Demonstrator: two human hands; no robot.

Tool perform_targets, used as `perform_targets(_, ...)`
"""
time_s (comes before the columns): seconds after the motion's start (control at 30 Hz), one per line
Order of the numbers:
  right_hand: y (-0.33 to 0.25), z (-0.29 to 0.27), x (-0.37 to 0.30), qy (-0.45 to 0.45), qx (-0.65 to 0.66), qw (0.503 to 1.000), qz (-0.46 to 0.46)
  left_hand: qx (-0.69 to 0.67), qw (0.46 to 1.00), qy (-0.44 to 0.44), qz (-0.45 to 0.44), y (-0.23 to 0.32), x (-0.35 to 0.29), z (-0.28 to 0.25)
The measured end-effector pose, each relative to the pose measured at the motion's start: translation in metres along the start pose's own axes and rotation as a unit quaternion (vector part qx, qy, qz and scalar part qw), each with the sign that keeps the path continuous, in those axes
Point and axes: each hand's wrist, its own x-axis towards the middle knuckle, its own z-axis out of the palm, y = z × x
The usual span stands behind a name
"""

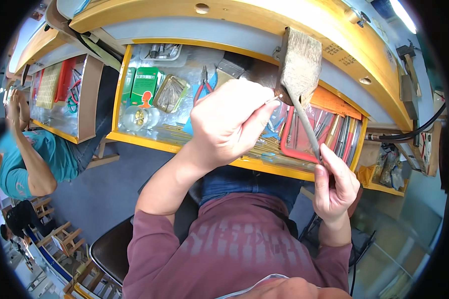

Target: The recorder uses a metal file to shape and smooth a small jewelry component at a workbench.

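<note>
While left hand point(229, 122) pinches tiny piece point(280, 95) and right hand point(336, 187) grips file point(307, 127), filing looks unfinished (how much remains, unclear).

A thick honey-coloured wooden workbench point(239, 15) curves beyond both hands, a weathered grey-brown wooden block point(300, 62) jutting from its edge just ahead of the left hand point(229, 117). Below it, an open yellow-rimmed wooden drawer point(149, 141) extends beneath both hands. Left of the left hand lie a green cardboard box with a red figure point(145, 84), a clear box of thin metal pieces point(171, 94), and a round clear container with gold-coloured bits point(138, 117); red-and-blue-handled pliers point(203, 83) lie just beside that hand. Beyond the right hand point(336, 185) sits a red-rimmed plastic tray point(300, 155), with slim rod-like tools point(343, 137) alongside.
</note>
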Motion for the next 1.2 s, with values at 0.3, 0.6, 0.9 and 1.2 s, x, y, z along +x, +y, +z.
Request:
perform_targets(0.3, -0.005, -0.004, -0.003, 0.000, -0.057, 0.998, -0.040, 0.041, 0.997, -0.001, 0.070, -0.010, 0.001, -0.002)
perform_targets(0.6, -0.012, -0.005, -0.004, -0.007, -0.076, 0.994, -0.078, 0.058, 0.993, -0.014, 0.101, -0.014, 0.005, -0.005)
perform_targets(0.9, -0.027, 0.013, 0.036, -0.049, -0.114, 0.989, -0.076, 0.062, 0.993, -0.007, 0.105, -0.012, 0.003, -0.002)
perform_targets(1.2, -0.022, 0.000, 0.008, 0.021, -0.070, 0.994, -0.086, 0.028, 0.995, 0.003, 0.092, -0.016, 0.000, 0.000)
